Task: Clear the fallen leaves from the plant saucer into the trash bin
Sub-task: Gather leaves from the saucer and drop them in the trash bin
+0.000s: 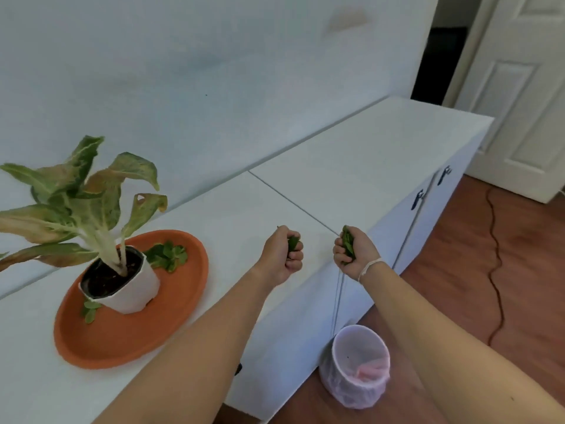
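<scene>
1. Left hand (282, 254): shut in a fist on a few green leaves (293, 243), up over the white cabinet top (351, 166). Only a small bit of green peeking out between the fingers; the rest hidden inside.
2. Right hand (351, 250): also shut tight on a bunch of leaves (348, 240), out near the front edge of the cabinet. Most of that bunch hidden by the fingers too. A thin white band (371, 266) round the wrist.
3. Orange saucer (131, 328) on the cabinet, far to the left of both hands. A white pot (128, 289) with a droopy plant (76, 203) inside it.
4. More leaves left on the saucer: a pile (166, 255) just behind the pot, a few (89, 310) at its front left. Some maybe hidden behind the pot; hard to tell.
5. Trash bin (356, 367) down on the wood floor (458, 286), right beside the cabinet and below the right arm. A thin liner in it, something pink at the bottom, too blurry to name.
6. Plant leaves cut off at the left edge. Both arms cut off at the bottom.
</scene>
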